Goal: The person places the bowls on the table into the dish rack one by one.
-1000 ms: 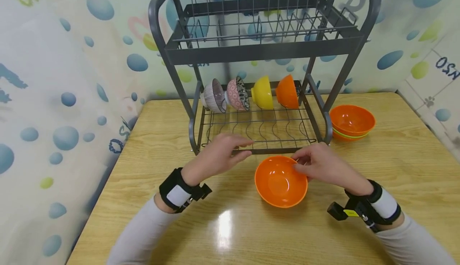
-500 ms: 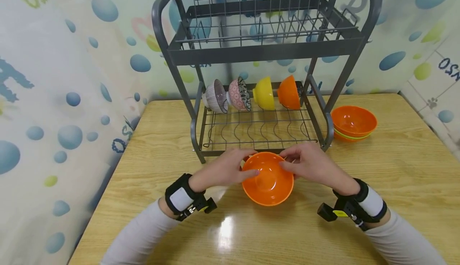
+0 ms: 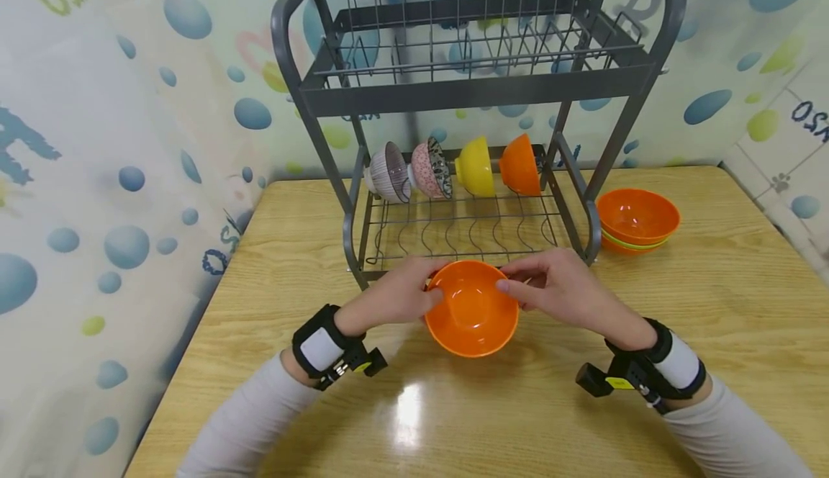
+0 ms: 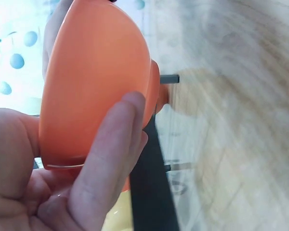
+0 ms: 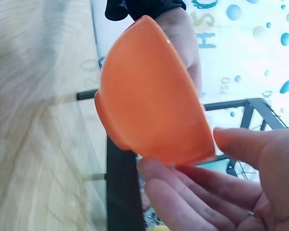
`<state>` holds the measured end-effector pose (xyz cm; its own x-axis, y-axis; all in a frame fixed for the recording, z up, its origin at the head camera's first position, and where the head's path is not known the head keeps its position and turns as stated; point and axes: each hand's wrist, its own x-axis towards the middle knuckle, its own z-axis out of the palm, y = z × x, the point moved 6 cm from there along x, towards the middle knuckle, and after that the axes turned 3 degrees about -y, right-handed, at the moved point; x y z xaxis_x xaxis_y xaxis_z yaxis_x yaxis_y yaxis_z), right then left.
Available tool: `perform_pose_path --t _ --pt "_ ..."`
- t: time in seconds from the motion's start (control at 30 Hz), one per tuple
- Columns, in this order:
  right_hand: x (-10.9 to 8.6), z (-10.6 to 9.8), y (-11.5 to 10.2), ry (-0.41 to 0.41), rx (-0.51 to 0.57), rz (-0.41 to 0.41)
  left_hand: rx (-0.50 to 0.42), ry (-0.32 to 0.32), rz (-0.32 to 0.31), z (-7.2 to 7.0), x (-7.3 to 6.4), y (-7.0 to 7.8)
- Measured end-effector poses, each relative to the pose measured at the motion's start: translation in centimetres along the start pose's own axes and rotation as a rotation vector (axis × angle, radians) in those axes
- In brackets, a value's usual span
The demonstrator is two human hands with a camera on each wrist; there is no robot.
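Note:
An orange bowl (image 3: 473,312) is held between both hands just in front of the dish rack, its opening tilted toward the head camera. My left hand (image 3: 403,292) grips its left rim, thumb inside and fingers against the outer wall, as the left wrist view of the bowl (image 4: 96,82) shows. On the opposite side my right hand (image 3: 558,289) pinches the rim, with the thumb at the edge and fingers under the outside of the bowl (image 5: 149,96). In both wrist views the bowl's foot is apart from the wooden table.
The grey two-tier dish rack (image 3: 476,93) stands behind the hands. On its lower tier lean a striped bowl (image 3: 388,173), a pink patterned bowl (image 3: 430,169), a yellow bowl (image 3: 476,168) and an orange one. Stacked bowls (image 3: 637,217) sit right of the rack on the table (image 3: 712,305).
The right hand has brought the orange bowl leftward, and the left hand has taken hold of its other side. Since then both hands have raised it slightly and moved it toward the rack.

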<state>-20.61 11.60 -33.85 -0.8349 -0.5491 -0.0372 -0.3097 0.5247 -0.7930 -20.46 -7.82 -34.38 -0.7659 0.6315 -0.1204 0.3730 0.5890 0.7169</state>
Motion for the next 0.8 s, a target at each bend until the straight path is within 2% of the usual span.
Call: perform_pose_path --t 0.17,0.3,0.43,0.53,0.63,0.7,0.8 --pt "-0.9 -1.7 0.1 0.056 -0.011 0.015 0.043 0.056 -0.035 -2.6 -0.4 0.2" --pt "-1.9 -3.8 0.8 0.131 -0.072 0.045 0.061 0.143 -0.061 -5.6 -0.7 0.6" --pt "-3.1 -6.3 1.9 0.251 -0.165 0.055 0.113 0.248 -0.080 -8.7 -1.1 0.9" --pt "-3.9 -8.2 2.7 0.378 -0.258 0.073 0.193 0.328 -0.078 -10.6 -1.4 1.2" --pt "-4.4 -9.6 3.5 0.485 -0.324 0.099 0.288 0.399 -0.072 -11.8 -1.6 1.6" --pt "-4.6 -10.3 3.9 0.531 -0.354 0.097 0.380 0.454 -0.073 -12.4 -1.6 1.9" --pt "-4.5 -10.7 4.7 0.553 -0.379 0.105 0.528 0.527 -0.095 -12.8 -1.5 2.1"
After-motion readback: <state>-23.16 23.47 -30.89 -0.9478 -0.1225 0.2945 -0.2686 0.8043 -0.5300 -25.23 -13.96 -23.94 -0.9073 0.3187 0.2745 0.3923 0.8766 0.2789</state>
